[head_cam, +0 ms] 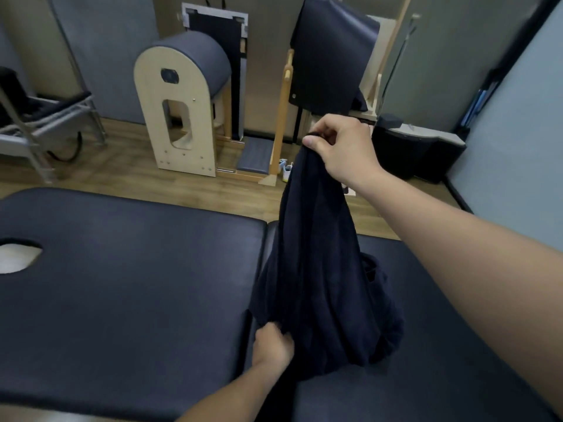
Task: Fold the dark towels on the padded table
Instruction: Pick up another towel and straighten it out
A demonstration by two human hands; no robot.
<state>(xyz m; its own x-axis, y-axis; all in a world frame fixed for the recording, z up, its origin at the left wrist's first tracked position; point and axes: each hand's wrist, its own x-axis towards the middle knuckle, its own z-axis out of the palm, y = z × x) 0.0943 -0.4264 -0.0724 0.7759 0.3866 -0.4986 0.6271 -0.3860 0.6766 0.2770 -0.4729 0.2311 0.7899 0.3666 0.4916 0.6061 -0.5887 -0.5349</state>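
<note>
Exercise studio, padded table (122,269) | right hand (338,147) pinches dark towel (320,269) aloft | left hand (271,345) grips its lower edge | step: opening out; next likely needs corners found, spread flat.

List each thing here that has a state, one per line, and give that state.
Dark towel: unfolded, bunched, lifted by one end.
Right hand: raised, pinching the towel's top.
Left hand: gripping the towel's lower edge.
Padded table: flat, bearing the towel's lower end.

Head view down onto table (128,300)
</note>
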